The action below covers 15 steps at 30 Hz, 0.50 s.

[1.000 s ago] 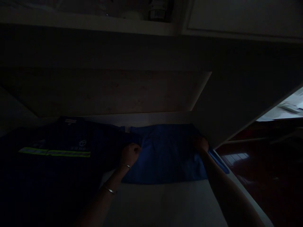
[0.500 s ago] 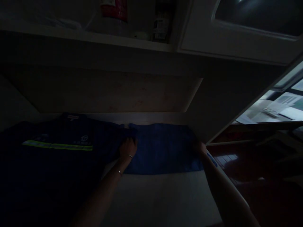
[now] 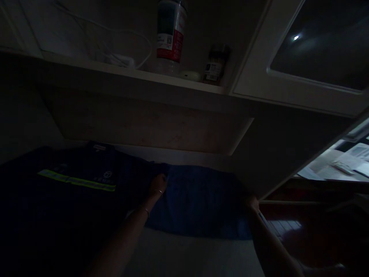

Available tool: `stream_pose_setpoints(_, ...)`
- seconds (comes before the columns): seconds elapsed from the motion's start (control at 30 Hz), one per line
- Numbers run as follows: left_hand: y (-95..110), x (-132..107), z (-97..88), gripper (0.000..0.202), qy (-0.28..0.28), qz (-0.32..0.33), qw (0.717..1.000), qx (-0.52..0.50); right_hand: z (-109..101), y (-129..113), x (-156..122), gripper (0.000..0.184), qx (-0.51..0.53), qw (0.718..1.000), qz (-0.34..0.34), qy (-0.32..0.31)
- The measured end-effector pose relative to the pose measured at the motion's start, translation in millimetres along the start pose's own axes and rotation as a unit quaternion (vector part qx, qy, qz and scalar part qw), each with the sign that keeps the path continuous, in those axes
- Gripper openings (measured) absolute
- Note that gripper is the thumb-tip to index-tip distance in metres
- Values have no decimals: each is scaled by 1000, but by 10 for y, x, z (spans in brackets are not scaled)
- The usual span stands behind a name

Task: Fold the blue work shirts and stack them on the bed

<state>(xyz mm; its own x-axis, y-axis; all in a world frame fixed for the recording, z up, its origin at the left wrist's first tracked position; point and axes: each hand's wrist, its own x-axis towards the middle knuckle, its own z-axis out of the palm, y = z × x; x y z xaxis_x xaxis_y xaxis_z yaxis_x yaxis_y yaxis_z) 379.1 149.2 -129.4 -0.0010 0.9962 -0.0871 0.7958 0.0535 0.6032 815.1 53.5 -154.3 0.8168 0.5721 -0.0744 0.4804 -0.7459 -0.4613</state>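
A blue cloth (image 3: pixel 201 204), perhaps a folded garment, lies stretched flat between my hands on a pale surface. My left hand (image 3: pixel 158 183), with bracelets on the wrist, is closed at the cloth's left end, where it meets the sleeve of a navy work jacket (image 3: pixel 83 165). That jacket lies spread out on the left, with a yellow-green reflective stripe and a small chest logo. At the cloth's right end is my right hand (image 3: pixel 252 203), fingers curled down over its edge. Darkness hides the fingertips of both hands.
Above hangs a shelf (image 3: pixel 132 75) with a bottle (image 3: pixel 170 34), a small dark-lidded jar (image 3: pixel 213 69) and a white cable (image 3: pixel 127 32). A cabinet door (image 3: pixel 253 77) is at upper right. Papers (image 3: pixel 343 165) lie on a bright desk beyond; the floor (image 3: pixel 311 234) looks dark red.
The view has tilted up, showing more of the shelf. The blue cloth's near edge reaches lower, and its left end sits closer against the jacket sleeve. Both hands stay at its ends.
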Motion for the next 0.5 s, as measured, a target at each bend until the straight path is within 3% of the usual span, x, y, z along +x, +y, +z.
stream_pose_setpoints(0.1,135,-177,-82,27,-4,29,997,-74,50,61,-41,51,41,999,11,16)
stream_pose_setpoints(0.17,169,-428,-105,29,-52,80,985,-143,56,124,-114,54,74,997,-11,25)
stream_pose_setpoints(0.2,155,-580,-110,30,-112,122,969,-185,46,166,-162,55,103,994,-23,32)
stream_pose_setpoints(0.27,62,-885,-127,33,-269,204,907,-252,-5,281,-268,57,203,977,-39,49)
stream_pose_setpoints(0.33,-87,-1127,-171,36,-384,243,849,-270,-96,459,-373,58,340,938,-35,50)
stream_pose_setpoints(0.43,-310,-1334,-274,32,-411,225,848,-249,-287,864,-496,53,463,886,-32,-23)
stream_pose_setpoints(0.5,-417,-1429,-325,28,-407,199,861,-229,-420,1188,-548,44,441,894,-58,-57)
